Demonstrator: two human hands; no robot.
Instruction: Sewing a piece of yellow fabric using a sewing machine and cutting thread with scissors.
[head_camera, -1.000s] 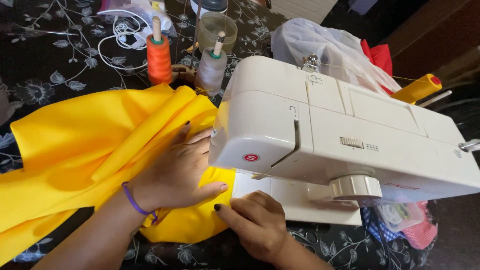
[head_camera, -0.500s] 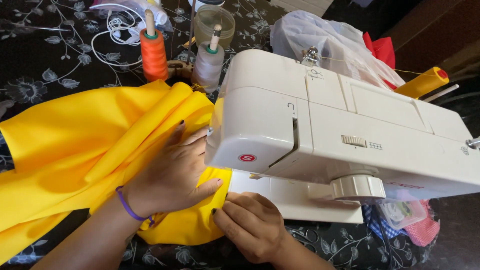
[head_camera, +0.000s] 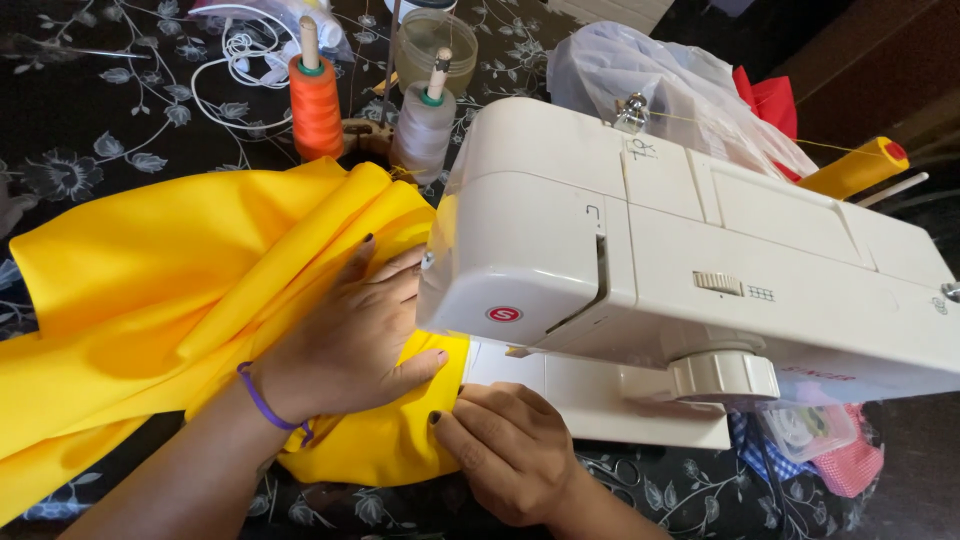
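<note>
The left hand (head_camera: 350, 335) lies flat and open on the yellow fabric (head_camera: 180, 290) beside the sewing machine (head_camera: 680, 270); the right hand (head_camera: 505, 450) pinches its near edge. Best keep the cloth taut and fingertips away from the hidden needle.

A bright yellow fabric (head_camera: 150, 290) is spread in large soft folds over the left part of the table, with one long fold running diagonally toward the white sewing machine (head_camera: 690, 270). Its near edge is laid flat on the bed of the machine and passes under the head, where the needle area is hidden. The machine is seen standing upright, its round dial turned to the front.
</note>
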